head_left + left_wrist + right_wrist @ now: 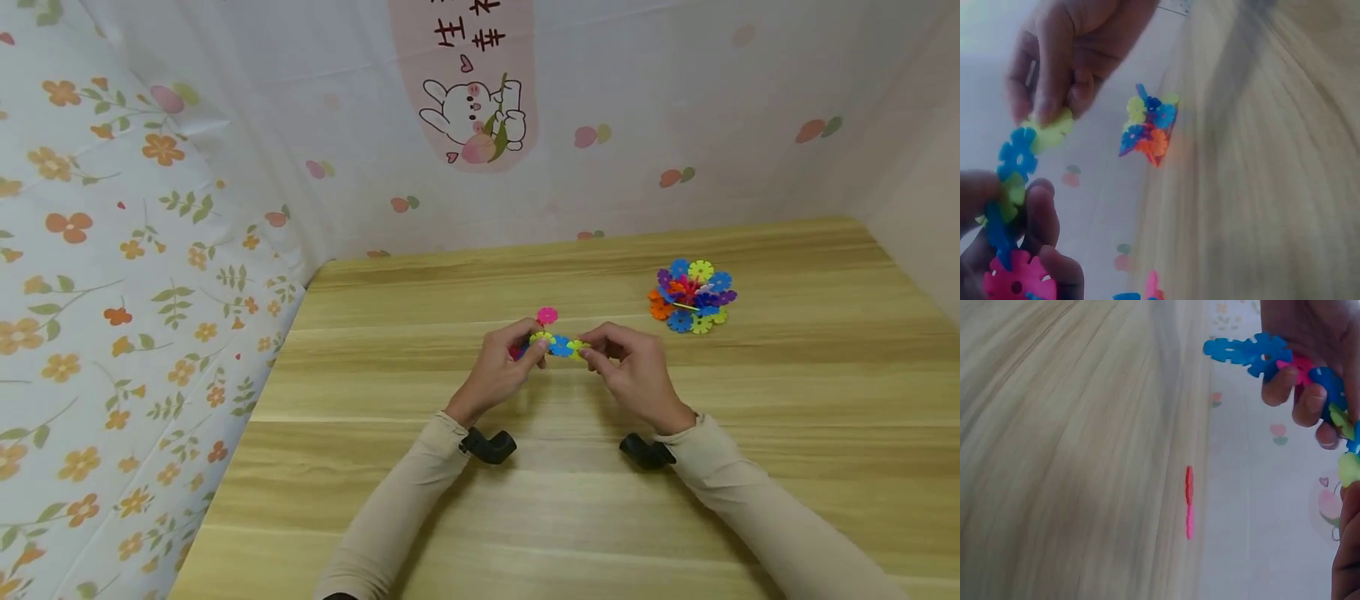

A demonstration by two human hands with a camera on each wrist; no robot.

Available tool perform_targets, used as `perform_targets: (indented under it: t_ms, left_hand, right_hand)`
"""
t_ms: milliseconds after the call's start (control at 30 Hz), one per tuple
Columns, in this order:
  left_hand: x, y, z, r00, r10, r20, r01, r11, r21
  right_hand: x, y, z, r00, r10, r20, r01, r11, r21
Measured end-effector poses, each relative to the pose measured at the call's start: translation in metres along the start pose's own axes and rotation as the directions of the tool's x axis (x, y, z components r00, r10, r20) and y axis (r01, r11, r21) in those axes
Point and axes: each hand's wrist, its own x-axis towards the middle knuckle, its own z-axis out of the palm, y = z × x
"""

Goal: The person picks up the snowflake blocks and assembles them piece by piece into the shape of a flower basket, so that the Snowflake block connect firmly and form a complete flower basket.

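Note:
Both hands hold a chain of interlocking flower-shaped plastic discs above the table. My left hand (pixel 498 367) grips it around a yellow disc and the blue and pink discs (pixel 1019 278) beside it. Linked blue discs (pixel 1266 355) stick out past the left fingers in the right wrist view. My right hand (pixel 637 367) pinches the yellow end disc (pixel 1054 130) between thumb and fingers. Between the hands shows a blue disc (pixel 561 346), joined to yellow on either side. Behind the left hand, a joined red and pink pair of discs (pixel 1189 503) is on the table.
At the back right of the wooden table (pixel 787 400) stands a round cluster of many-coloured discs (pixel 690 298). A printed cloth (pixel 637 108) hangs behind the table, and a floral cloth (pixel 127 333) runs along its left side. Black wrist mounts (pixel 491 447) sit under both wrists.

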Motion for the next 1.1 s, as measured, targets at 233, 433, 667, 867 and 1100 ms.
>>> perform_targets:
  t_ms: [233,433,667,867,1100]
  left_hand:
    - [0.009,0.002,-0.019,0.995,-0.094,-0.009,0.095,0.99,0.101]
    - [0.011,0.001,-0.032,0.985,-0.172,-0.007,0.171,0.978,0.115]
    - [0.009,0.003,-0.032,0.978,-0.207,0.03,0.208,0.975,-0.072]
    - [0.012,0.004,-0.032,0.97,-0.241,0.038,0.243,0.949,-0.202]
    - [0.015,0.006,-0.034,0.96,-0.27,0.067,0.278,0.945,-0.172]
  right_hand:
    - [0.021,0.015,-0.005,0.961,0.174,0.216,-0.203,0.971,0.123]
    - [0.053,0.038,-0.004,0.883,0.308,0.354,-0.245,0.946,-0.214]
    - [0.071,0.056,0.019,0.845,0.214,0.491,0.103,0.834,-0.542]
    - [0.073,0.054,0.025,0.883,0.19,0.429,0.146,0.758,-0.636]
    - [0.077,0.051,0.018,0.833,0.233,0.502,0.085,0.842,-0.532]
